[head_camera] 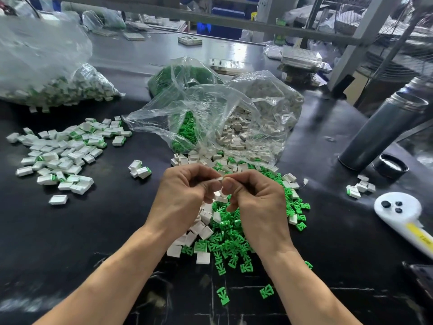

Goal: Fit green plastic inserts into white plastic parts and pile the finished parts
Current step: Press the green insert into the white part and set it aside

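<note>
My left hand point(182, 195) and my right hand point(255, 202) meet above the table's middle, fingertips pinched together on one white plastic part point(217, 180). Whether a green insert sits in it is hidden by my fingers. Under my hands lies a mixed heap of loose green inserts point(230, 242) and empty white parts point(199, 228). A spread pile of finished parts point(63, 153), white with green showing, lies at the left. Three more finished parts point(140, 169) sit between that pile and my hands.
An open clear bag point(210, 118) holding green inserts and white parts stands behind the heap. A large bag of finished parts point(46, 73) lies far left. At the right are a grey flask point(384, 130), its lid point(390, 165), a white controller point(398, 209) and a few parts point(360, 187).
</note>
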A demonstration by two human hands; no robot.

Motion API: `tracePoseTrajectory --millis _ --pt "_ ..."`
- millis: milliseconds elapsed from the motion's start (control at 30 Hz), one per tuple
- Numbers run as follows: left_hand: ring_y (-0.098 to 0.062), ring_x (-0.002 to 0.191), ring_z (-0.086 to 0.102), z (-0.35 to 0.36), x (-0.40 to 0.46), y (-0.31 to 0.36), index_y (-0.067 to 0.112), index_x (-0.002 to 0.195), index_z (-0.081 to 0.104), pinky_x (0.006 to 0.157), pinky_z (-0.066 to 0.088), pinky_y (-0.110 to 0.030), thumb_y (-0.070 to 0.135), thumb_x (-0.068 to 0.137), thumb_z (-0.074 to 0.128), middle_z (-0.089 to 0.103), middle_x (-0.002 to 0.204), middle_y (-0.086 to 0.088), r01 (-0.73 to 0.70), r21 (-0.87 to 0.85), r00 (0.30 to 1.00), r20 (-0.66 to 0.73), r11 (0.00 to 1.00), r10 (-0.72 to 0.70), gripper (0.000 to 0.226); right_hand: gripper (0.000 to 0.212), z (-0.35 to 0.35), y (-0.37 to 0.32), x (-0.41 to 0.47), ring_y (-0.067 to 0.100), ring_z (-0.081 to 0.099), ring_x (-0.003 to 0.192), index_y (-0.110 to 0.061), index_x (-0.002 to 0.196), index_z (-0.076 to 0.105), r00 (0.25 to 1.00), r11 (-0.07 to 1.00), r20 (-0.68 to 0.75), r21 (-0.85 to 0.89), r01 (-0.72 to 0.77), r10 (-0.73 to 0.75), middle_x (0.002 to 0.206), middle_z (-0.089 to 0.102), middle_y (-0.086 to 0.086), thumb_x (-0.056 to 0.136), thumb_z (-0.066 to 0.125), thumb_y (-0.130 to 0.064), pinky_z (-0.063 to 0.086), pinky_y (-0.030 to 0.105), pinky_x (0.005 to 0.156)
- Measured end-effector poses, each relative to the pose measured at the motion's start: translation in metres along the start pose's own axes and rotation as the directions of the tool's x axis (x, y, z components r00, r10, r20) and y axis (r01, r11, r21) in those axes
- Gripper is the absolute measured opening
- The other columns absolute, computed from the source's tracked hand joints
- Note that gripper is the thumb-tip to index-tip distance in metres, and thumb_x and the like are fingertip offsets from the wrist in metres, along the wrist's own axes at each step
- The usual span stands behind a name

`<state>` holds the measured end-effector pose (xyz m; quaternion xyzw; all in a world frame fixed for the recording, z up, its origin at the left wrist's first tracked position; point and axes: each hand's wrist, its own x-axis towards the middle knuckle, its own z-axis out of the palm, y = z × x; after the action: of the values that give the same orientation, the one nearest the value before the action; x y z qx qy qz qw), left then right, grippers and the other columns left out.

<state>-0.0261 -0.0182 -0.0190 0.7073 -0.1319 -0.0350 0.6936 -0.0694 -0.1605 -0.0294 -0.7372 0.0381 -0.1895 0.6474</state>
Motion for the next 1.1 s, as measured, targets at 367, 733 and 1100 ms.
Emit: tracePoseTrajectory --millis 367,733,1100 --pt "-0.024 0.074 0.068 0.01 -0.004 -0.006 0.013 0.089 0.073 0.068 0.059 -0.033 0.018 0.087 0.075 0.071 0.097 -0.014 -0.046 -0.142 0.992 0.109 0.989 0.061 0.006 0.068 0.007 -0.011 0.002 0.016 0.048 0.046 -0.021 0.067 0.073 0.956 0.948 0.147 0.156 -0.276 0.254 0.059 0.062 0.006 0.104 0.034 -0.063 0.033 0.023 0.038" --pt "-0.02 0.091 0.073 0.023 -0.005 -0.011 0.015 0.097 0.075 0.086 0.058 -0.043 0.023 0.092 0.076 0.077 0.096 -0.004 -0.042 -0.071 0.995 0.092 0.997 0.048 0.01 0.051 0.015 0.007 0.009 0.008 0.074 0.088 -0.033 0.089 0.08 0.98 0.98 -0.042 0.065 -0.19 0.193 0.089 0.079 -0.005 0.098 0.033 -0.053 0.057 0.028 0.079" --pt "-0.021 0.099 0.073 0.028 -0.007 -0.014 0.021 0.097 0.075 0.095 0.057 -0.052 0.032 0.088 0.074 0.077 0.1 -0.002 -0.073 -0.077 0.995 0.067 0.994 0.079 0.014 0.054 0.017 0.005 0.008 0.003 0.072 0.077 -0.033 0.073 0.077 0.987 0.995 -0.131 0.027 -0.092 0.095 0.078 0.077 -0.012 0.099 0.032 -0.046 0.054 0.018 0.068"
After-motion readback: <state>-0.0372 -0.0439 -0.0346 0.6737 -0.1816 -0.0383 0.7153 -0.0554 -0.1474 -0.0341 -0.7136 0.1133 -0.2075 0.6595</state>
